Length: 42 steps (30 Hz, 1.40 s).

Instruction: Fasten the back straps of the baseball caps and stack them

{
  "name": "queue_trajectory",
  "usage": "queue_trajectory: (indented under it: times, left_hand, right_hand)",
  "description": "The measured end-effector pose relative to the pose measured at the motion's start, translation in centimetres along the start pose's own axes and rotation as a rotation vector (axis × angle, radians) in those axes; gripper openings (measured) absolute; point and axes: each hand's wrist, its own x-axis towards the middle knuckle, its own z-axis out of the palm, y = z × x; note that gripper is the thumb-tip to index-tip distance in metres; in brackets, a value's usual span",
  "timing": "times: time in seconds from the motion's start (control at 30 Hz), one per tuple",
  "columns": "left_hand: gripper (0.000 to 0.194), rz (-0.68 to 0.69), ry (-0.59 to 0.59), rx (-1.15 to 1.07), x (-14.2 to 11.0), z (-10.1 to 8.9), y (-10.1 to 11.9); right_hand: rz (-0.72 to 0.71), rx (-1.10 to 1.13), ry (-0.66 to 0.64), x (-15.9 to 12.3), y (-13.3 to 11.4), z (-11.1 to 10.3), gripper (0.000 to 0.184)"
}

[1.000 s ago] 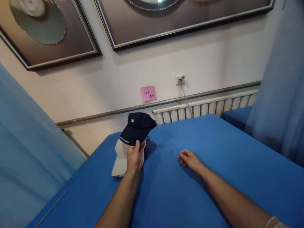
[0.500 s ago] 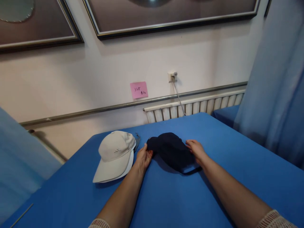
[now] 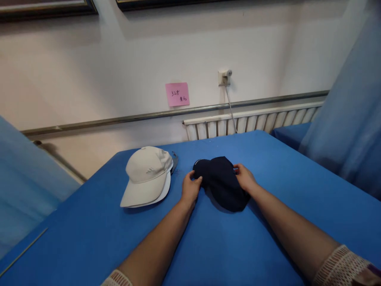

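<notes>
Moderately dim indoors, lit softly from above, to judge by diffuse shadows spread down the wall [image 3: 143, 59] beneath the picture frames [image 3: 53, 12]. Brightest on the beige cap [image 3: 147, 167]; nearly black across the navy cap [image 3: 224, 182], with folds and seams mostly swallowed. Shaded with soft-edged darkness on the table [image 3: 232, 246] just beside both. Smeared and soft over the blue curtains [image 3: 342, 119]. Fairly crisp at the pink note [image 3: 177, 94], though too small for sure reading. Stretched by the wide lens toward the near corners, elongating the forearms [image 3: 160, 238].
</notes>
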Motion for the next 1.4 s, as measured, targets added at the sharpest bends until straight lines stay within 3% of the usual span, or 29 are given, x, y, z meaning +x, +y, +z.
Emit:
queue_trajectory:
  times: [0.13,0.3,0.4,0.47,0.5,0.6,0.7,0.73,0.83,0.87,0.9,1.03,1.13,1.3,1.4]
  left_hand:
    - [0.026,0.15,0.115,0.095,2.8,0.5,1.0]
    - [0.019,0.27,0.211,0.093,6.8,0.5,2.5]
    - [0.02,0.306,0.212,0.102,6.5,0.5,3.2]
    - [0.024,0.337,0.171,0.1,4.6,0.7,3.7]
    - [0.026,0.357,0.128,0.098,3.3,0.8,4.0]
    - [0.021,0.341,-0.24,0.141,-1.9,0.8,4.5]
    - [0.017,0.298,-0.629,0.342,-6.3,0.3,4.6]
    - [0.017,0.293,-0.731,0.413,-7.2,0.1,4.6]
    - [0.015,0.277,-0.895,0.576,-8.0,-0.7,4.4]
    - [0.016,0.272,-0.907,0.597,-7.8,-0.8,4.3]
    - [0.018,0.265,-0.895,0.59,-7.3,-0.8,4.3]
    - [0.027,0.234,-0.732,0.409,-5.2,-0.3,3.9]
    - [0.029,0.277,-0.659,0.371,-4.0,-0.2,3.3]
    - [0.034,0.343,-0.697,0.448,-3.7,-0.5,2.8]
    - [0.032,0.296,-0.746,0.399,-4.5,0.0,3.1]
  right_hand:
    - [0.042,0.067,0.04,0.0,-0.3,0.4,0.021]
    - [-0.049,0.089,0.168,-0.5,-0.8,1.0,0.012]
    - [-0.002,0.026,0.155,-0.3,-0.6,1.0,0.01]
    - [0.029,0.001,0.136,0.0,-0.5,0.8,0.011]
    - [0.033,-0.003,0.131,0.0,-0.6,0.7,0.011]
    - [-0.017,-0.021,0.174,-0.5,-1.7,-0.1,0.012]
    - [-0.208,0.026,0.234,-2.5,-3.8,-1.4,0.017]
    - [-0.289,0.065,0.159,-3.4,-4.6,-1.8,0.022]
    - [-0.365,0.05,-0.407,-5.4,-5.9,-2.4,0.035]
    - [-0.37,0.03,-0.509,-5.7,-6.0,-2.3,0.035]
    - [-0.381,0.011,-0.528,-5.7,-5.9,-2.2,0.034]
    - [-0.435,-0.005,-0.246,-3.8,-4.5,-1.4,0.026]
    - [-0.421,0.048,-0.133,-2.1,-3.1,-0.8,0.029]
    - [-0.299,0.123,-0.161,-0.8,-1.4,0.0,0.027]
    - [-0.217,0.204,-0.084,-0.5,-1.0,0.4,0.025]
